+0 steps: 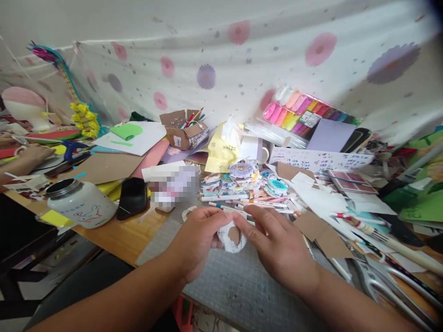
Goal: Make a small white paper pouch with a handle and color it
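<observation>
Two hands, the left hand (198,235) gripping a white disc (232,239) at lower centre of the frame, the right hand (277,242) pressed its edge with bent fingers, cluttered craft supplies behind.

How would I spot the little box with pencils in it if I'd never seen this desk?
Start at the big flowered curtain behind the desk. Just in front of it, left of the yellow bag, sits a small brown cardboard box. Unlike the flat brown sheet nearby, it stands up with open flaps and coloured pencils poking out.
</observation>
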A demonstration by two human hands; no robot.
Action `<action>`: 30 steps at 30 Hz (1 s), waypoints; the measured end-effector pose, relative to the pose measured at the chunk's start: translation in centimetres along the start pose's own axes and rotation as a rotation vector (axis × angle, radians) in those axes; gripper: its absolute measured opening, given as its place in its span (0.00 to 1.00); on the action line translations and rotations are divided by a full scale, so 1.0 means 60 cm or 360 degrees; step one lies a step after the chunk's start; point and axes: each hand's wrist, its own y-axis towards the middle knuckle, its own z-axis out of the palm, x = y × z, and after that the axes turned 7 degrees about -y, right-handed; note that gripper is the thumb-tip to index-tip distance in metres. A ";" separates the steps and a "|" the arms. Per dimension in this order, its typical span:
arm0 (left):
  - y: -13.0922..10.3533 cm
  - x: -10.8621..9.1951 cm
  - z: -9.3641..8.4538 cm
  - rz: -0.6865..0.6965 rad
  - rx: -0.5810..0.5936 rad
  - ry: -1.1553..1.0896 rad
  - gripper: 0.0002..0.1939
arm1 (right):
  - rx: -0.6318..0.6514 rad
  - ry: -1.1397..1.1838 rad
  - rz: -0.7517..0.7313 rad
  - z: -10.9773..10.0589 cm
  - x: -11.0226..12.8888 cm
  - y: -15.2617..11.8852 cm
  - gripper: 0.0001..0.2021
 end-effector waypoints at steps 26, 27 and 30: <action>0.003 -0.012 -0.003 0.0008 0.0115 0.0221 0.09 | -0.0110 0.2048 0.1466 0.020 0.010 0.023 0.14; 0.003 -0.012 -0.005 0.0018 0.0131 0.0261 0.09 | -0.0115 0.2071 0.1479 0.023 0.009 0.022 0.14; 0.004 -0.014 -0.009 0.0005 0.0171 0.0369 0.08 | -0.0076 0.2045 0.1466 0.023 0.005 0.020 0.12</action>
